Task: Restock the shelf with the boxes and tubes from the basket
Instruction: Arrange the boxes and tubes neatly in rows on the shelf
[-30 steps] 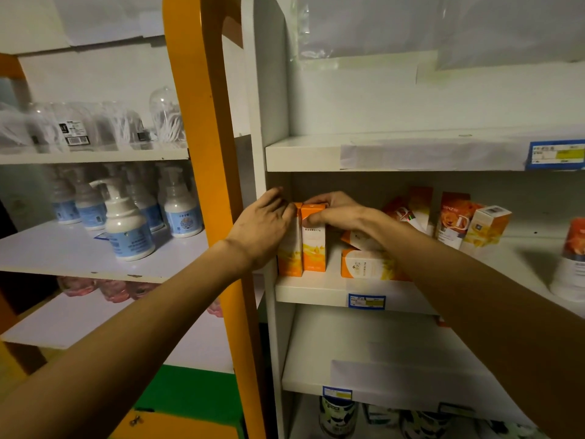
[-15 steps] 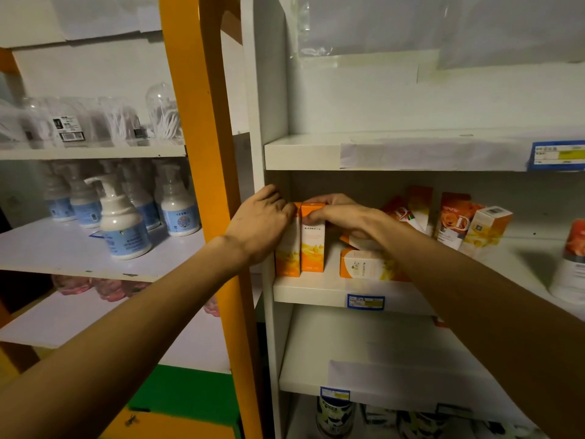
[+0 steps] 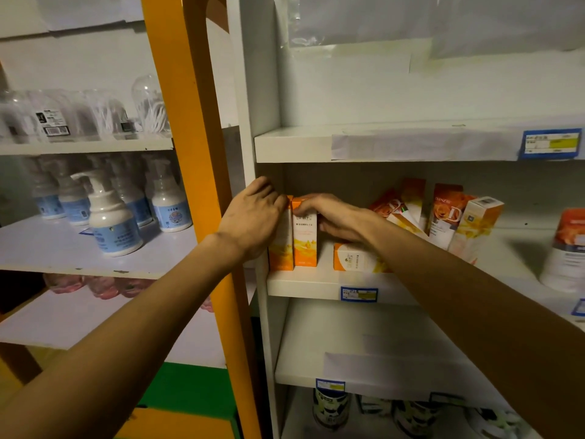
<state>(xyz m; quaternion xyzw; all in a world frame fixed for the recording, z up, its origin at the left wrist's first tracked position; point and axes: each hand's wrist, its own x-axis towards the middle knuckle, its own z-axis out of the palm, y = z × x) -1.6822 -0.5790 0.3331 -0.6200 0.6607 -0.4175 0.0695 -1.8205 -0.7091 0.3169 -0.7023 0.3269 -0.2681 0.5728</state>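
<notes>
Boxes of orange-and-white packaging stand at the front left corner of a white shelf [image 3: 304, 285], where a person's two bare hands square them up against the side panel. Nearest, the left hand [image 3: 253, 218] presses its fingers against the outer upright box [image 3: 280, 245], wedged hard by the shelf wall; fingers lie fairly straight, pushing rather than gripping. Beside it, the right hand [image 3: 332, 217] curls over the top of the second upright box [image 3: 305, 239], thumb and fingers closed around its upper end. Just right of the pair, a third box [image 3: 354, 258] lies flat on its side, close to the right forearm. Farther back, a loose cluster of leaning boxes [image 3: 443, 217] tilts against one another near the rear wall. The tall, narrow boxes look easy to topple: too firm a sideways push, or a wrist dragged out carelessly, could tip the pair forward off the shelf edge. An elbow swing to the right could likewise knock the leaning cluster down like dominoes. No basket is in view.
</notes>
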